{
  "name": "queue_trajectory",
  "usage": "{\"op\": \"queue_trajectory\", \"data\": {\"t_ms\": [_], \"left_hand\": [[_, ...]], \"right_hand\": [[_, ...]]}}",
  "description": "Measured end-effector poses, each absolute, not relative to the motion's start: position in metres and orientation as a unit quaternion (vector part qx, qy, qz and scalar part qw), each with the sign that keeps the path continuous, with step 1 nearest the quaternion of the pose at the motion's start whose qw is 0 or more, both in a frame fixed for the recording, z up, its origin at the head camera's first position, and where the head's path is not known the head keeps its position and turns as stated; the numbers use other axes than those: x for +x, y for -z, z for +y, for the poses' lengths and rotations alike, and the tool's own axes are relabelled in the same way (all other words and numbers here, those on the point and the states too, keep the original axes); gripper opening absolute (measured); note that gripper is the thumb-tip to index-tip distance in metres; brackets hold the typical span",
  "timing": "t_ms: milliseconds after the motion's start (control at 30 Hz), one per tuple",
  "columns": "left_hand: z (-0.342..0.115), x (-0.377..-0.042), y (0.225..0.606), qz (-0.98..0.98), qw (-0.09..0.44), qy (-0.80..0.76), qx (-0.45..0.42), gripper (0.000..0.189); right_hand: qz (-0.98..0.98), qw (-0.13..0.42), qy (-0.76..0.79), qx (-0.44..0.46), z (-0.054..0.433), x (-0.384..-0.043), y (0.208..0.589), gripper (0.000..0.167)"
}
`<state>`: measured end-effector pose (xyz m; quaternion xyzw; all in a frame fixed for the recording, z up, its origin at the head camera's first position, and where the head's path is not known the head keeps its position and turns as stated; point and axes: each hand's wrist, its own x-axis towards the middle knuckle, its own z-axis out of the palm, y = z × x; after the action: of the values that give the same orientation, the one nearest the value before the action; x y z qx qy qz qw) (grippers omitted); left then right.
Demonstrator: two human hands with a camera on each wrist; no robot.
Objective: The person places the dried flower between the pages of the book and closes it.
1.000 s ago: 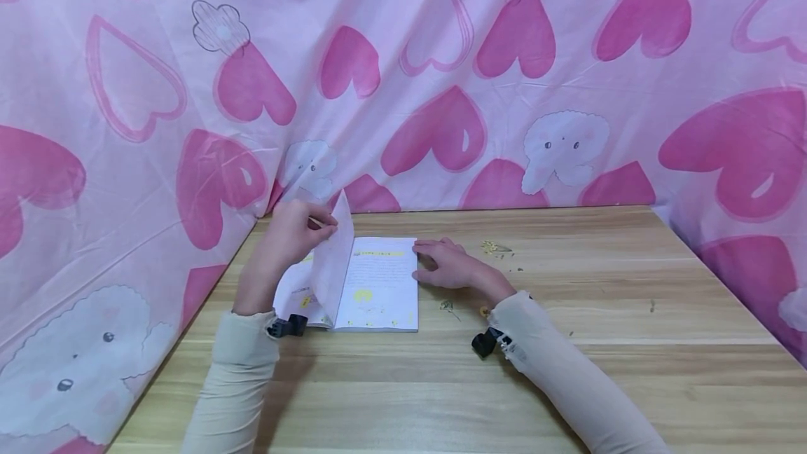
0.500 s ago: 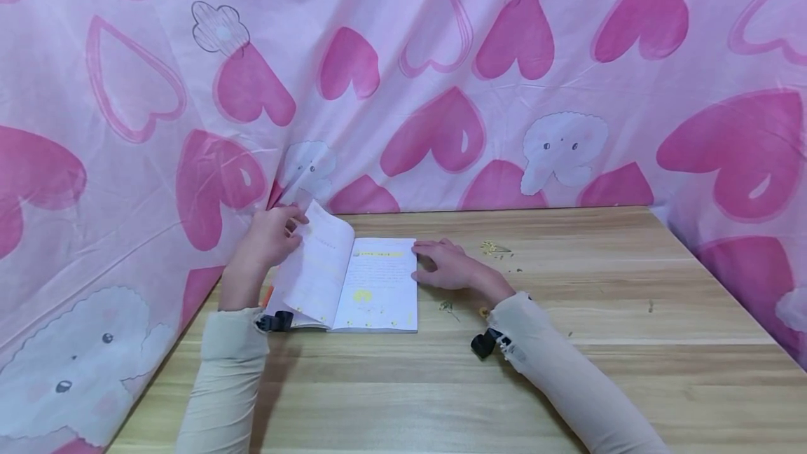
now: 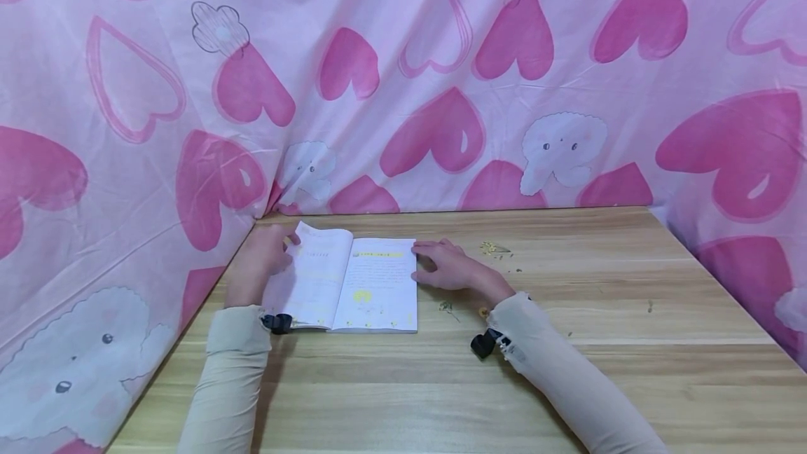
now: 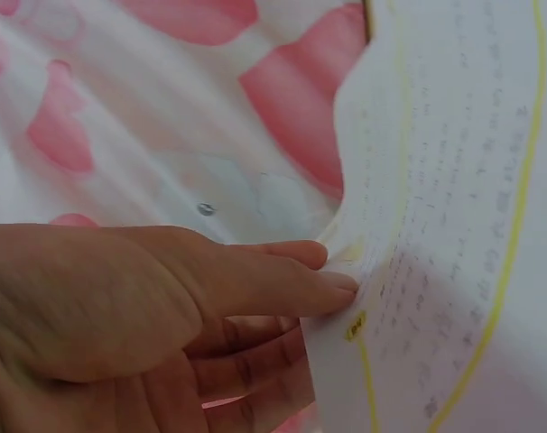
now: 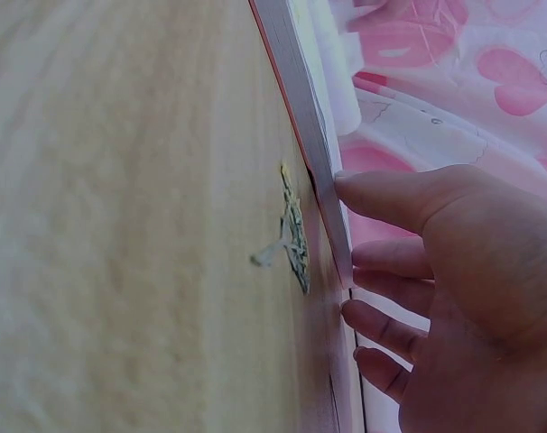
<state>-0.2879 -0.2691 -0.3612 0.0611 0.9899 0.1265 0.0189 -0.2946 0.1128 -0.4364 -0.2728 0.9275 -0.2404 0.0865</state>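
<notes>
An open book point(image 3: 376, 307) lies on the wooden table, yellow print on its white pages. My left hand point(image 3: 265, 258) is at the upper outer corner of the left page point(image 3: 318, 275). In the left wrist view, the thumb lies on the printed side of that page point(image 4: 454, 225) and the other fingers go behind its edge, pinching it. The page bows up a little there. At the book's right edge rests my right hand point(image 3: 450, 265), fingers loosely bent. Its thumb touches the side of the page block point(image 5: 310, 117) in the right wrist view.
A small dried flower sprig point(image 3: 449, 309) lies right of the book, with a yellow flower cluster point(image 3: 494, 249) farther back. Small bits are scattered on the table point(image 3: 599, 384). A pink heart-patterned cloth point(image 3: 435, 132) hangs along the back and sides.
My left hand has carried a page from nearly upright over to the left and lowered it onto the left side of the book. The right hand has stayed at the right edge.
</notes>
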Motion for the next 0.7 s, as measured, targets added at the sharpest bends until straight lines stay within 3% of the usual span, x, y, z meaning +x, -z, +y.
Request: {"op": "queue_trajectory", "data": {"t_ms": [200, 467, 700], "left_hand": [[-0.272, -0.287, 0.374, 0.987, 0.071, -0.139, 0.024, 0.04], [-0.272, -0.286, 0.384, 0.987, 0.084, -0.133, 0.018, 0.041], [-0.268, -0.289, 0.386, 0.98, 0.151, -0.131, -0.024, 0.042]], "right_hand": [[0.929, 0.091, 0.238, -0.267, 0.112, -0.295, 0.438, 0.072], [0.929, 0.092, 0.241, -0.266, 0.112, -0.295, 0.437, 0.072], [0.928, 0.089, 0.243, -0.268, 0.113, -0.296, 0.439, 0.072]]}}
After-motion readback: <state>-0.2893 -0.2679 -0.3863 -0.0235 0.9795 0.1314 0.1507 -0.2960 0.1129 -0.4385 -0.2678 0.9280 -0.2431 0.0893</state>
